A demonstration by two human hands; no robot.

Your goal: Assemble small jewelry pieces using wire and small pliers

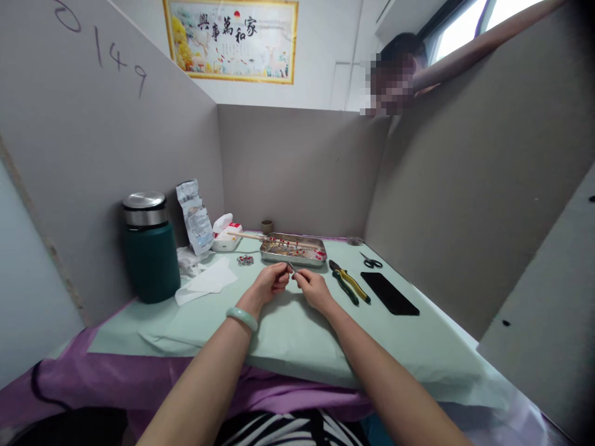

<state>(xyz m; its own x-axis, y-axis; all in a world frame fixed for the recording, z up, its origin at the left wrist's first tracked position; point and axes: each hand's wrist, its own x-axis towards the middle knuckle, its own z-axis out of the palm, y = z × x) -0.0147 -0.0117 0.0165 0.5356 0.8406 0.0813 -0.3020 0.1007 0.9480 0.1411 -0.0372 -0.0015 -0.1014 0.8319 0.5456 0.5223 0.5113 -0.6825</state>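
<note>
My left hand (273, 280) and my right hand (313, 288) meet just in front of the metal tray (294, 261), almost touching. The fingers of my right hand close around a slim silver tool (291, 267), perhaps tweezers, whose tip points toward my left fingertips. My left fingers are curled in a pinch; what sits in them is too small to make out. Red and gold beads (292, 248) lie in the tray, with a wooden stick (245, 235) across its left edge. A small heap of beads or chain (245, 261) rests left of the tray.
Pliers (349, 282), small scissors (372, 262) and a black phone (389, 293) lie to the right. On the left stand a green flask (151, 254), a foil pouch (195, 217), a tissue pack (227, 236) and white paper (209, 282). Grey partitions (297, 167) enclose the table; a person leans beyond the right one.
</note>
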